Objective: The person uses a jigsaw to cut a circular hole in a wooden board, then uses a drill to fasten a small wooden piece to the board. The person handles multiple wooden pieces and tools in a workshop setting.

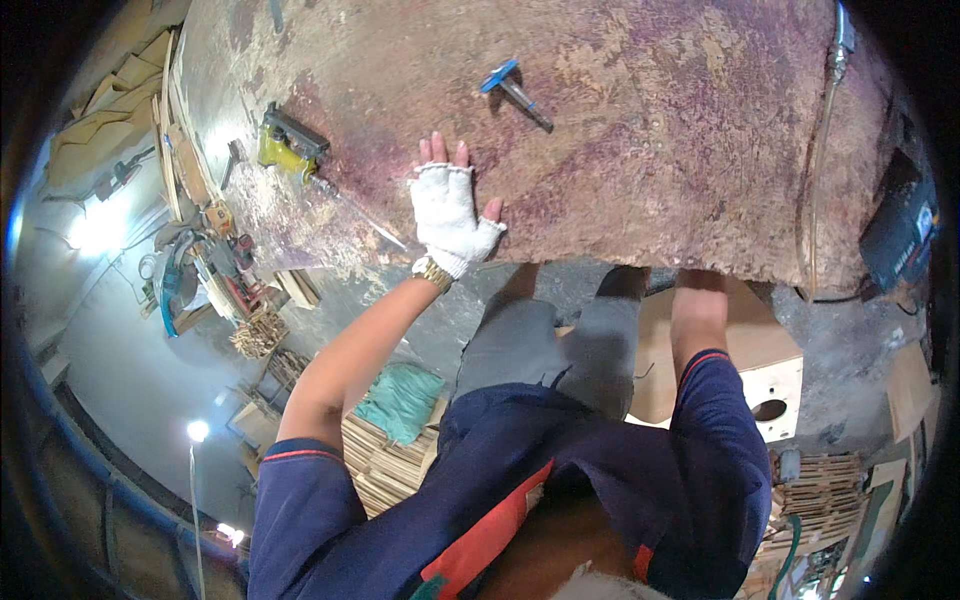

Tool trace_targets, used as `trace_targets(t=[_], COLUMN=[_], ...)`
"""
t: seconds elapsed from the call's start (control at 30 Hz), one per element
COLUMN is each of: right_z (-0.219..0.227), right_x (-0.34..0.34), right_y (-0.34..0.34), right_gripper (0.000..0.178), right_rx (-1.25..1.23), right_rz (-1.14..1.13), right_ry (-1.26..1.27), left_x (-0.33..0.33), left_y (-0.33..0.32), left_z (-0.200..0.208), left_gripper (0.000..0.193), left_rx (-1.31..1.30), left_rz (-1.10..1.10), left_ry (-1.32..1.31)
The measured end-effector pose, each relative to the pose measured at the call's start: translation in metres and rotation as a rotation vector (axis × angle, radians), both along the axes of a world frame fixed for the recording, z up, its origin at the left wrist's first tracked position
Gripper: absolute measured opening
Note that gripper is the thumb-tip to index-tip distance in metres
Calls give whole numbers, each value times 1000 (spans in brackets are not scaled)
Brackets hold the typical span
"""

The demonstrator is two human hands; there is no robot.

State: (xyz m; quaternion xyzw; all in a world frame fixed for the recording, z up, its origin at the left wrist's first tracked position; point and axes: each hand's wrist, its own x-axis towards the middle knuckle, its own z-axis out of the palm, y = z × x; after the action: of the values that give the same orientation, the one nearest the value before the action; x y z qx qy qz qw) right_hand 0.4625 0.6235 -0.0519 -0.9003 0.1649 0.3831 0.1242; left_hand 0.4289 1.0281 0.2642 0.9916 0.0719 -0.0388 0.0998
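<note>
My left hand [447, 205], in a white fingerless glove with a watch at the wrist, lies flat and open on the worn, stained tabletop [650, 150]. Its fingers are spread and nothing is in them. A yellow-green air nail gun [288, 148] with a dark magazine rests to its left, a thin hose running from it toward the table's near edge. Beyond the hand, to the right, lies a hammer-like tool [517, 95] with a blue head and a dark handle. My right forearm [698, 310] reaches under the near edge, which hides the hand.
Below the edge on the right is a pale wooden panel piece [740, 345] with a round hole. An air hose [820, 170] hangs over the table's right side, near a dark blue item [900, 230]. Wood strips [385, 465] and a green sack [400, 402] lie behind me on the left.
</note>
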Motion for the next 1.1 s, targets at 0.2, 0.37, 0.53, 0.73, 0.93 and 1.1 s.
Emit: trace_targets(t=[0.2, 0.37, 0.53, 0.73, 0.93, 1.1], right_z=[31, 122, 233, 341, 404, 424], right_x=[-39, -147, -239, -346, -349, -224], right_y=[6, 12, 40, 82, 100, 133], right_gripper=[16, 12, 20, 24, 22, 39], right_rx=[156, 541, 634, 811, 1087, 1178], right_rz=[-284, -1076, -1478, -1700, -1173, -655], right_ry=[-137, -113, 2, -126, -73, 180], left_x=[-1, -7, -7, -53, -177, -176], left_y=[-1, 3, 8, 41, 74, 79], left_z=[1, -9, -15, 14, 81, 125], left_gripper=[90, 87, 85, 77, 78, 85], left_rx=[-11, -36, -111, -1019, -1423, -1365], left_rz=[28, 39, 16, 73, 9, -60], left_ry=[-25, -81, -172, -84, 172, -94])
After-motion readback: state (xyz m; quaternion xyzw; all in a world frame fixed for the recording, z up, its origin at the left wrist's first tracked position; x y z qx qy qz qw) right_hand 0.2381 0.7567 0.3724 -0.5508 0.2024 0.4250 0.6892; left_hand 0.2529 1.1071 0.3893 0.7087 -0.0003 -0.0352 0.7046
